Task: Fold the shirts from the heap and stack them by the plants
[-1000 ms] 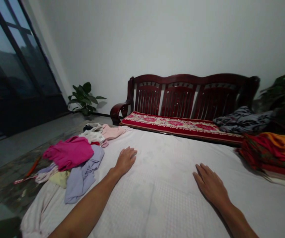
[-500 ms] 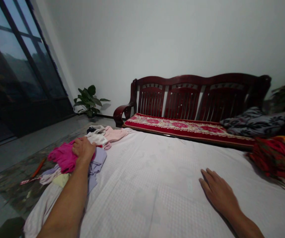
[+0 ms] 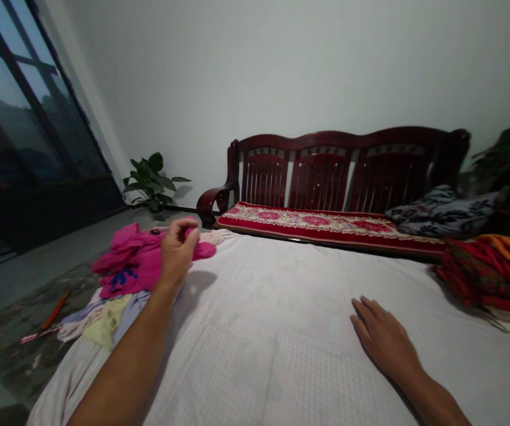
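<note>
My left hand is closed on a bright pink garment and holds it lifted above a heap of clothes at the left edge of a white bedsheet. The garment hangs bunched to the left of the hand, with a dark blue print showing low on it. My right hand lies flat on the sheet at the right, palm down, fingers stretched out, holding nothing.
A dark red wooden bench with a red floral cushion stands behind the sheet. Folded red and orange cloth sits at the right, a patterned dark cloth on the bench. A potted plant and glass doors are at the left.
My left hand went from the sheet to the clothes heap, gripped the pink garment and has raised it off the pile. My right hand has stayed flat on the sheet.
</note>
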`<state>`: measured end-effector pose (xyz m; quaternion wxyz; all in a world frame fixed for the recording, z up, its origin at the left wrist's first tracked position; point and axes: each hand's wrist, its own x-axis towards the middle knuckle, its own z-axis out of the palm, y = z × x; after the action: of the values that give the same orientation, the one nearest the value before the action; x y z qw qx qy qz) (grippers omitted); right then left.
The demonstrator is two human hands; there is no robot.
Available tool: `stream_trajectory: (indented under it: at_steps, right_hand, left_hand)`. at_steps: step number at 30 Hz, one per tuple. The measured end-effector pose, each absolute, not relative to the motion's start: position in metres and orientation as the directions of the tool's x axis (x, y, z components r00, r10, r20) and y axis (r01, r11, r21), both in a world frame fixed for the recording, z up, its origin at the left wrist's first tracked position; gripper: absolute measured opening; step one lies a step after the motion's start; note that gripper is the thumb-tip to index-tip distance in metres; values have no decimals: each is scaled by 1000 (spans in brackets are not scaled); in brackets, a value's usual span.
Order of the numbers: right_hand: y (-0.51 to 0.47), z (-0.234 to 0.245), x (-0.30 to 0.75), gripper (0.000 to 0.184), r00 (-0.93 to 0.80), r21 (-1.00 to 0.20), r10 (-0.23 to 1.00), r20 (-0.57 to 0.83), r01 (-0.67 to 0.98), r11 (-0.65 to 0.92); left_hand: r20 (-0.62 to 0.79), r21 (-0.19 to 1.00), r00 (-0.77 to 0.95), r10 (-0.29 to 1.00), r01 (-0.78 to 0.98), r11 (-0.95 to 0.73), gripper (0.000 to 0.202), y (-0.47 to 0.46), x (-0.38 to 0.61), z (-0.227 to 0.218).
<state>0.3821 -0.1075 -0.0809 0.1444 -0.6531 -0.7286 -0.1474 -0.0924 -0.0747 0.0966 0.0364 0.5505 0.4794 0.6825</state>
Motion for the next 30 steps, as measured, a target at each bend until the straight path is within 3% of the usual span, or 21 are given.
stream_trajectory:
  at_steps: [4,7,10,14,18,22,24,26,28,30]
  right_hand:
    - [-111,-76,379,50,-109,-1,920,377,993,118]
    - [-113,-73,378,48,-105,-35,918,383,991,128]
    - [-115,-71,378,46,-90,-94,919,385,986,136]
    - [-121,-64,374,43,-79,-221,922,379,960,173]
    - [-132,-46,351,44,-69,-403,935,347,890,215]
    - [-141,-16,307,48,-117,-539,976,182,818,199]
    - [-144,-1,284,51,-141,-564,989,53,812,146]
    - [-146,8,262,57,-175,-537,984,-40,834,127]
    - [-147,9,245,64,-215,-488,975,-52,857,163]
    - [-146,5,235,57,-264,-473,964,-23,853,222]
  left_hand:
    - [571,790,113,813,193,-582,16,-103,0,81]
    - [351,882,506,788,105,-460,28,-123,39,54]
    - [214,896,640,738,173,-410,47,-126,41,36]
    - [276,711,403,872,525,-468,34,-99,0,29]
    - [278,405,59,959,898,-172,42,-64,-48,27]
    - [80,243,-90,993,968,68,69,-40,-60,26]
    - [17,247,-142,990,960,133,74,-29,-55,24]
    - [-10,335,-182,983,926,175,66,-19,-49,20]
    - [-12,455,-187,982,874,172,48,-9,-43,16]
    - [12,556,-145,989,824,114,33,-2,-37,14]
